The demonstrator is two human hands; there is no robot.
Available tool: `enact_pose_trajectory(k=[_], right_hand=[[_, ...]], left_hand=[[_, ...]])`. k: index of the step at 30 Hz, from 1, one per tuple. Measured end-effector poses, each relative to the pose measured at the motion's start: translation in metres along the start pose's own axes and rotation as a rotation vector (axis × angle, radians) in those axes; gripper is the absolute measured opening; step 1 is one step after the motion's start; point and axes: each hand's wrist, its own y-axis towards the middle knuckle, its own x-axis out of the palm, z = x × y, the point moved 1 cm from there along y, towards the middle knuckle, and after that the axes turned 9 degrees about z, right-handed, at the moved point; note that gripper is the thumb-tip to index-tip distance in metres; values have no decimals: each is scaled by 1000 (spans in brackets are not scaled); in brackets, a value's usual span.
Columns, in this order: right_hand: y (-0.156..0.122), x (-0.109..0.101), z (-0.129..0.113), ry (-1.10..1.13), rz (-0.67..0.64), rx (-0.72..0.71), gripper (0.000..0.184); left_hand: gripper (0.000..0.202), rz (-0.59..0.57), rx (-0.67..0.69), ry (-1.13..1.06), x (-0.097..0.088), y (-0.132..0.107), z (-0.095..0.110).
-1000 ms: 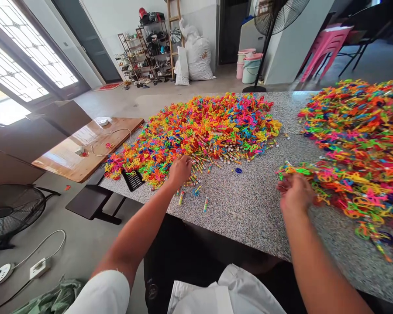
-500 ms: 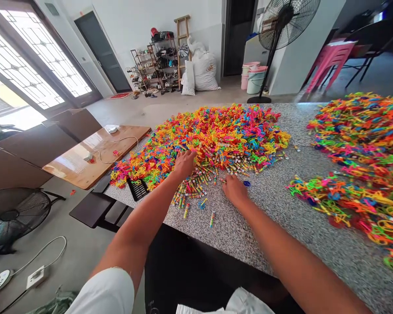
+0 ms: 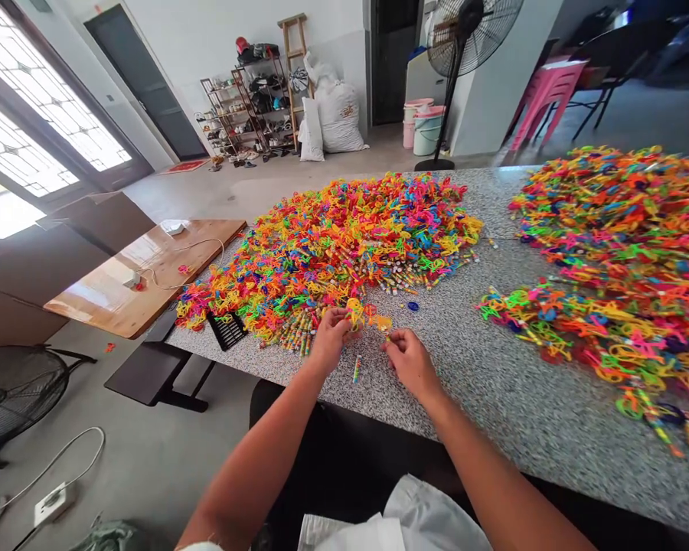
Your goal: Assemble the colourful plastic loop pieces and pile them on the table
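Note:
My left hand (image 3: 328,340) grips a yellow-orange plastic loop piece (image 3: 363,314) just above the speckled stone table (image 3: 465,367). My right hand (image 3: 409,361) is beside it, fingers pinched on a small stick-like piece, close to the loop's right end. A big heap of bright plastic loops (image 3: 350,241) lies just beyond both hands, with small striped tubes (image 3: 298,330) spilled along its near edge. One striped tube (image 3: 357,369) lies loose on the table between my hands.
A second heap of joined coloured pieces (image 3: 614,252) covers the table's right side. A black grille part (image 3: 228,330) lies at the left edge. Left stands a low wooden table (image 3: 143,275), with a floor fan (image 3: 11,390) and power strip below; a standing fan (image 3: 459,46) behind.
My left hand has pulled back from the heap holding a loop piece. My right hand came from the right heap to the tubes, and now meets the left hand near the table edge.

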Motion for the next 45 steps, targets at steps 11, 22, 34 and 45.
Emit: enact_pose_trajectory(k=[11, 22, 34, 45], right_hand=[[-9, -3, 13, 63, 9, 28, 18], [-17, -15, 5, 181, 61, -2, 22], [-21, -13, 6, 82, 136, -63, 31], [-14, -21, 15, 286, 163, 7, 35]], left_hand=[[41, -106, -49, 208, 12, -19, -19], [55, -102, -147, 88, 6, -25, -13], [81, -388, 15, 192, 17, -41, -23], [79, -299, 118, 289, 10, -37, -27]])
